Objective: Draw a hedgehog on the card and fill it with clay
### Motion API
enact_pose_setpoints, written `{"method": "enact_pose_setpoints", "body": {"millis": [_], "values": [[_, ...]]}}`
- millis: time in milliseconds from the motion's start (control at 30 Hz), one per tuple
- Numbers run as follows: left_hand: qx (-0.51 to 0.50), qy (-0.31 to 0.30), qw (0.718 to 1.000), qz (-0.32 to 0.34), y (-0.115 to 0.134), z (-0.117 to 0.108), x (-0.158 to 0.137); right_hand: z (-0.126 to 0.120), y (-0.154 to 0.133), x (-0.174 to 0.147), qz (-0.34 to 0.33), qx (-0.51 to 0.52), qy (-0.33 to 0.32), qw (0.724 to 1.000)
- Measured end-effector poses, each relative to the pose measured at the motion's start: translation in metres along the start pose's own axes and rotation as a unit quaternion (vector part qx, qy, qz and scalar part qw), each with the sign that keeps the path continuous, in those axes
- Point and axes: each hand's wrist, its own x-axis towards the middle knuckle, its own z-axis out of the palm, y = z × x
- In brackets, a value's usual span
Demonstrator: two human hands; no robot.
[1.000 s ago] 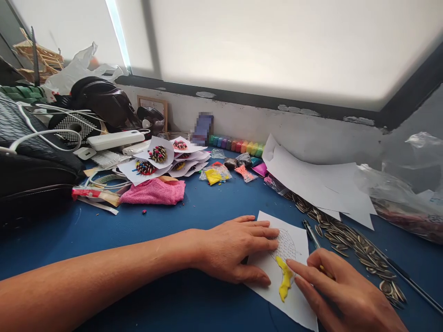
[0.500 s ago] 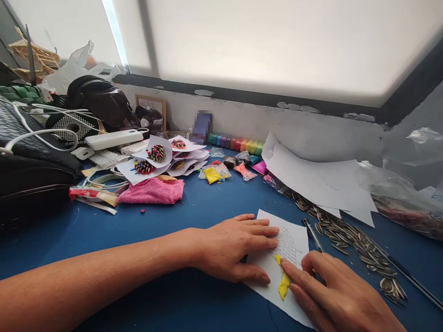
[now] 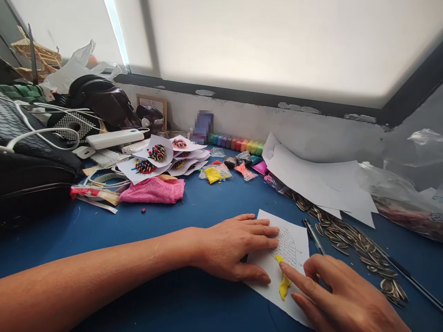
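Observation:
A sheet of white paper (image 3: 266, 295) with a pencil-like drawing of a rounded, scale-patterned shape lies on the blue table. My left hand (image 3: 235, 249) rests flat on its left side, fingers spread, covering part of the drawing. A strip of yellow clay (image 3: 284, 288) is stuck to the paper along the drawing's lower edge. My right hand (image 3: 342, 290) touches the strip's upper part with its outstretched index fingertip. Its thumb is apart, beside the clay, and the other fingers are curled, partly hidden. Nothing is gripped in either hand.
Right of the paper lie a pen (image 3: 314, 235) and a heap of striped sunflower seeds (image 3: 360, 244). Behind are blank sheets (image 3: 311, 175), bagged clay (image 3: 212, 174) and a row of coloured clay (image 3: 238, 144). Decorated papers (image 3: 145, 168), a pink cloth (image 3: 152, 191) and a black bag (image 3: 34, 184) stand left.
My right hand has shifted slightly right and its thumb has drawn away from the clay strip. The index fingertip stays on the clay; my left hand has not moved.

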Motion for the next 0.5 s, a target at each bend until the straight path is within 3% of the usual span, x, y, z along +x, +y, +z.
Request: {"method": "enact_pose_setpoints", "body": {"millis": [167, 500], "values": [[-0.008, 0.001, 1.000, 0.002, 0.0005, 0.0000, -0.0007, -0.0027, -0.0007, 0.0022, -0.018, -0.044, -0.060, 0.997], [-0.003, -0.006, 1.000, -0.003, 0.0013, -0.0007, -0.0005, -0.0015, -0.0027, 0.0101, 0.010, 0.006, -0.058, 0.998]]}}
